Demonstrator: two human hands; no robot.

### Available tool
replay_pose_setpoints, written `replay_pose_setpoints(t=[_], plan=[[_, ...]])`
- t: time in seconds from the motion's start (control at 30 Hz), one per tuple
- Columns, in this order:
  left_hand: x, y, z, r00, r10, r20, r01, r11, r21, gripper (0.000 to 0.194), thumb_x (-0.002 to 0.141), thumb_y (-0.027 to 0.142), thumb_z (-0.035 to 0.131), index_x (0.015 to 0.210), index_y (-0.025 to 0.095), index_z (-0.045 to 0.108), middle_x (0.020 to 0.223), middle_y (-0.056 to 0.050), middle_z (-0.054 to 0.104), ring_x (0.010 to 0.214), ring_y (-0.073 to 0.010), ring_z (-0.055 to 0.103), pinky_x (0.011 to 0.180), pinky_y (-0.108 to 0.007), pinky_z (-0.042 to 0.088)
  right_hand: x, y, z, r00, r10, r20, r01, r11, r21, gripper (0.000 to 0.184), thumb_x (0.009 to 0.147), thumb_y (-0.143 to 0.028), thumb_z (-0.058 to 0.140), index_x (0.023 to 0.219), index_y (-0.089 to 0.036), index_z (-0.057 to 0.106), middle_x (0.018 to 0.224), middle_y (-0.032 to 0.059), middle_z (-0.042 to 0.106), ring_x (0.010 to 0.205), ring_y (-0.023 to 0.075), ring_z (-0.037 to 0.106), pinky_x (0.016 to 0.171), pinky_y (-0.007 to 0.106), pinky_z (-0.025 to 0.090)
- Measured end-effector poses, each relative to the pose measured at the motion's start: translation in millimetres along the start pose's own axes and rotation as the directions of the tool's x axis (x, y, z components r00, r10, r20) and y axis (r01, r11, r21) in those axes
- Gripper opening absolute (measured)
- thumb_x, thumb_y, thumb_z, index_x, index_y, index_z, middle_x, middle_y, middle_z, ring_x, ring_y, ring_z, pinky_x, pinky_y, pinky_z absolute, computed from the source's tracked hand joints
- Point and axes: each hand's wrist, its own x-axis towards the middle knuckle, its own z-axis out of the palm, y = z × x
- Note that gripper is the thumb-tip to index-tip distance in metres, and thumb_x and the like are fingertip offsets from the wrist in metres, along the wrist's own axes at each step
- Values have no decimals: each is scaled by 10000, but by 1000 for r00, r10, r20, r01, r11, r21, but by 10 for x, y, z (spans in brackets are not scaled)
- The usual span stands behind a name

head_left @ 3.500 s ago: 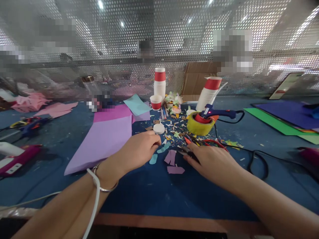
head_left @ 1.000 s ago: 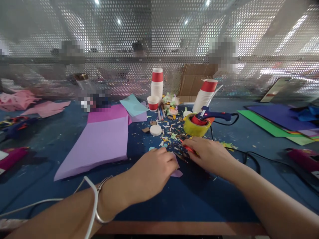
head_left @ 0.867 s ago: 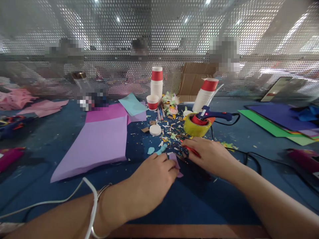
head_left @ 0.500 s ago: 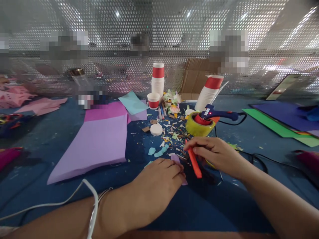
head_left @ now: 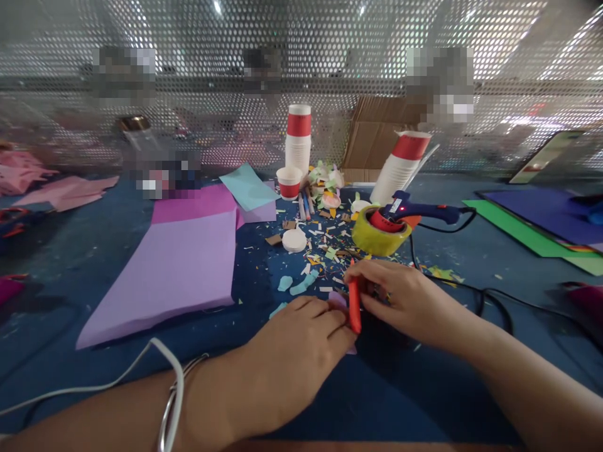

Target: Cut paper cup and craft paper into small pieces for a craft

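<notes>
My right hand [head_left: 393,292] pinches a slim orange-red stick-like tool [head_left: 354,307]; its exact kind is not clear. The tool stands nearly upright, its lower end beside the fingers of my left hand [head_left: 301,351]. Those fingers are bent and close together, holding a small piece of purple paper [head_left: 337,297] down on the blue table. Most of that piece is hidden under the hand. Light-blue paper scraps [head_left: 304,284] lie just beyond my left fingers. A white cable crosses my left wrist.
Large purple paper [head_left: 183,263] lies at left. Behind the scattered clippings stand stacked paper cups [head_left: 298,141] and a leaning cup stack [head_left: 400,166]. A glue gun [head_left: 419,211] rests on yellow tape [head_left: 379,235], its black cord [head_left: 490,292] running right. Coloured sheets [head_left: 532,220] lie far right.
My right hand has moved slightly left with the orange-red tool, which has turned more upright and now meets my left fingertips. My left hand stays on the purple piece.
</notes>
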Motion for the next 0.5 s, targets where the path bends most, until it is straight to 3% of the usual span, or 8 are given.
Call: replay_pose_setpoints(t=[0.23, 0.5], plan=[[22, 108, -8, 995, -101, -20, 103, 992, 75, 232, 946, 85, 490, 1146, 99, 607, 1124, -125, 715, 1022, -251, 673, 916, -409, 544, 26, -3, 51, 998, 6, 62, -2, 997, -75, 239, 814, -94, 579, 1027, -200, 601, 963, 52, 688, 875, 225, 644, 776, 353, 497], [21, 181, 42, 991, -131, -33, 135, 978, 161, 288, 956, 78, 423, 1181, 89, 601, 1119, -145, 719, 1004, -253, 681, 873, -397, 565, 13, -37, 61, 1000, -4, -1, 4, 997, -78, 276, 799, -61, 544, 1031, -200, 598, 882, 40, 663, 796, 210, 621, 707, 326, 476]])
